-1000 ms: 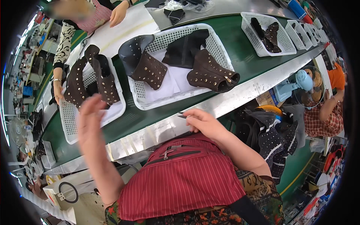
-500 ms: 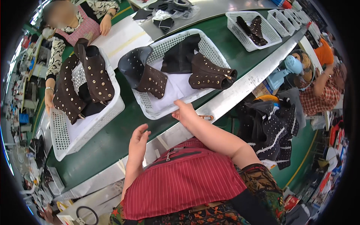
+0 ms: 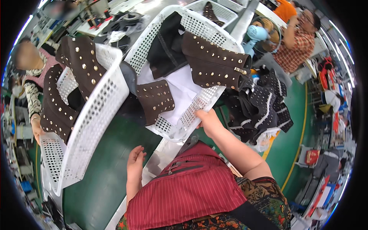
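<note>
A white perforated plastic basket (image 3: 209, 96) sits in front of me, tilted. My right hand (image 3: 207, 120) grips its near rim, fingers curled round the edge. Inside lie a white sheet (image 3: 178, 90), a plain black boot-shaped piece (image 3: 164, 46) and a brown studded boot upper (image 3: 216, 59) with a zip pull. Another brown studded piece (image 3: 155, 97) hangs over the basket's left side. My left hand (image 3: 135, 159) is held over the table's near edge, fingers loosely apart, nothing in it. To its left, a second white basket (image 3: 94, 115) holds brown studded boot uppers (image 3: 59, 105).
A co-worker's hand (image 3: 37, 130) holds the second basket's far left end. Below the baskets is a green table (image 3: 103, 168) with a metal edge. At right, dark dotted pieces (image 3: 258, 103) are piled near a blue fan (image 3: 257, 32) and a seated person (image 3: 293, 48).
The basket in my right hand has come up and tilted, shifting right and closer to the other basket, which also looks raised and nearer. My view has turned. My left hand stays low and unoccupied.
</note>
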Motion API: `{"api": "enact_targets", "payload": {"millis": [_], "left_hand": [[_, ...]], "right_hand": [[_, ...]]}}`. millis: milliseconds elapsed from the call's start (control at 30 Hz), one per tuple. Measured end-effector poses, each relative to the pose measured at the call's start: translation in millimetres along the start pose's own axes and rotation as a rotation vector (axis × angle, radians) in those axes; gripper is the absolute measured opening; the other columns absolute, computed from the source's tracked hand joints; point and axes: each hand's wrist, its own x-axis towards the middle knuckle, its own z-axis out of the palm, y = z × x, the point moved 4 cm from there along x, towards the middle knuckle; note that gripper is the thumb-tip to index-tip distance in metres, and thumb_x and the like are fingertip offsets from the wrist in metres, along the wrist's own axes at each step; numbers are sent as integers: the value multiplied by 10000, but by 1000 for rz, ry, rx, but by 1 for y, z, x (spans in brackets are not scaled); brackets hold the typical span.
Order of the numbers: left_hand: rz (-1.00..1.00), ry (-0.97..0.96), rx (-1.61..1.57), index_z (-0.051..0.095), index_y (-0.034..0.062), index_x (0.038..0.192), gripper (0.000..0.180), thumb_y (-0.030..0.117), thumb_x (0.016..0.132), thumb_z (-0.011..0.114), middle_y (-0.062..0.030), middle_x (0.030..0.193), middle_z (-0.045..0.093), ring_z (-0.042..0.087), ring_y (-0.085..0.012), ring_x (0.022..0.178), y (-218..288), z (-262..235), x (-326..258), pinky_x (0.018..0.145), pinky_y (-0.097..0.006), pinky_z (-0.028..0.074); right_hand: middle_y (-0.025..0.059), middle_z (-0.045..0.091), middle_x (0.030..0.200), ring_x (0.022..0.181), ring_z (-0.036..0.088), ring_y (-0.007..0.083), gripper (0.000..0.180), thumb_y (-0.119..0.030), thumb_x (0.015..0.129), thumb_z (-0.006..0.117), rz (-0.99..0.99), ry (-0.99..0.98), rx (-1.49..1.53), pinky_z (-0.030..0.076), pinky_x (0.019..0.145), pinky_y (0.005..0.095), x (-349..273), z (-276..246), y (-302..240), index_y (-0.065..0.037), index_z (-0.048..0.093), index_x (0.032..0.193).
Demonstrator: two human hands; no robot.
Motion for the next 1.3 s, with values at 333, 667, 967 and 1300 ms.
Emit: {"api": "enact_targets", "payload": {"millis": [333, 667, 967, 1300], "left_hand": [[52, -86, 68, 473, 0, 1249, 341, 56, 914, 500, -144, 1235, 535, 554, -214, 1058, 29, 34, 3, 931, -316, 425], [-28, 56, 188, 484, 21, 1247, 338, 70, 912, 500, -143, 1213, 557, 558, -218, 1064, 38, 92, 8, 923, -335, 425], [91, -7, 484, 501, 12, 1224, 335, 71, 896, 533, -135, 1167, 587, 597, -203, 989, 50, 143, 21, 854, -326, 470], [157, -28, 690, 542, 24, 1198, 349, 119, 864, 581, -187, 1156, 579, 620, -268, 988, 83, 162, 23, 854, -351, 479]], "right_hand": [[182, 575, 1085, 928, 631, 305, 414, -64, 811, 490, 91, 68, 184, 559, 751, 438, -18, -77, -14, 67, 435, 1200], [141, 591, 1087, 929, 622, 267, 436, -73, 783, 506, 49, 75, 247, 545, 710, 403, 17, -173, -62, 37, 480, 1204], [124, 599, 1111, 1028, 573, 234, 422, -40, 776, 489, -16, 62, 164, 442, 909, 363, 31, -233, -103, 47, 518, 1188], [193, 600, 1055, 939, 617, 333, 534, -83, 700, 561, 30, -10, 285, 488, 881, 418, 53, -258, -153, 95, 469, 1195]]}}
